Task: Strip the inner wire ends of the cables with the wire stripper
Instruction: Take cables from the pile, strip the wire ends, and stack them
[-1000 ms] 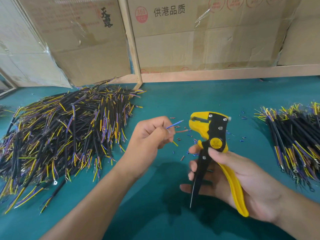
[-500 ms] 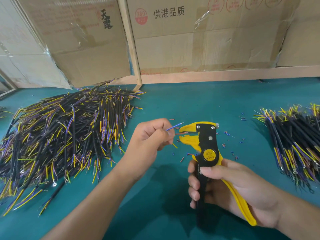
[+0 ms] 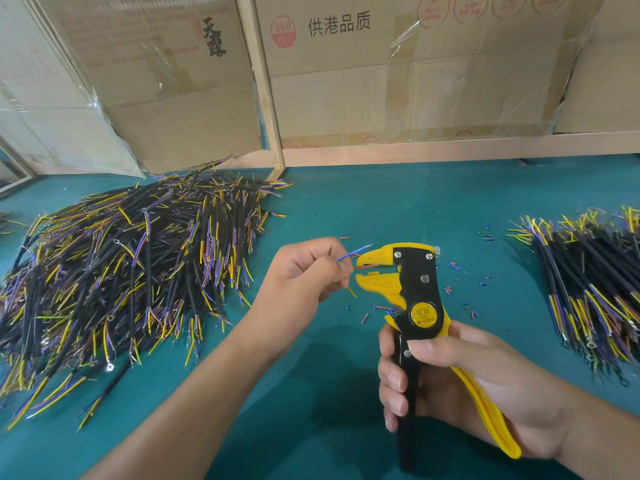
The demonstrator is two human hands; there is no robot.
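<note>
Two hands are seen above the teal table [image 3: 346, 202]: a cable's inner wires [image 3: 353, 254] are pinched in the left hand [image 3: 304, 275], the brown wire laid between the yellow jaws of the wire stripper [image 3: 412, 289]. Its handles are gripped by the right hand [image 3: 467, 386]. Cable piles [image 3: 121, 271] are heaped left and right.

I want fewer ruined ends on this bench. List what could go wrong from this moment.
1. The left hand pinches close to the wire stripper; its fingertips could be nipped.
2. The red wire enters the jaws at a slant, so the strip may come out uneven.
3. The blue wire and yellow wire splay beside the jaws and might snag.
</note>
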